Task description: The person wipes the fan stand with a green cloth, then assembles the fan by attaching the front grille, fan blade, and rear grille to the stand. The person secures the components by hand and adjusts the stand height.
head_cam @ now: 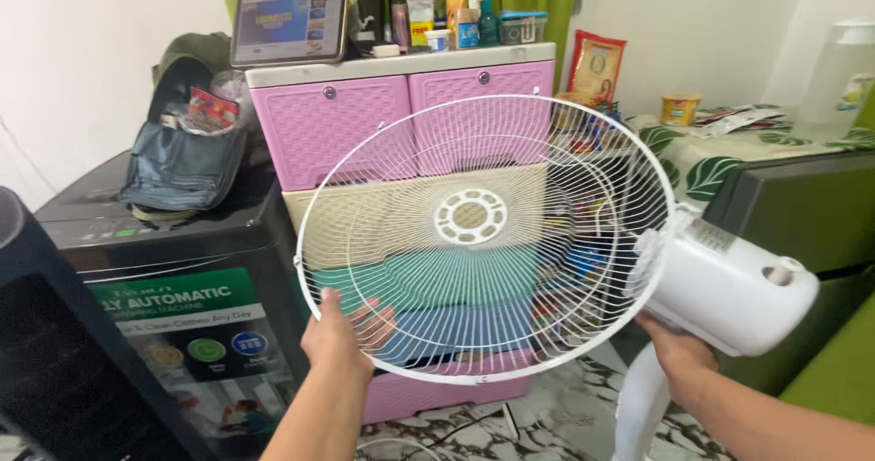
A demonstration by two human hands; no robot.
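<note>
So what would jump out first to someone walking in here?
The big white wire fan guard in the centre, gripped at its lower rim by the left hand. The right hand supports the white fan motor housing beside it, with a pastel drawer cabinet behind.

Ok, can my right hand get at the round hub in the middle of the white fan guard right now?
Probably not as things stand: the right hand is under the white motor housing, supporting it. The hub itself looks unobstructed, with the left hand gripping the fan guard at its lower rim.
</note>
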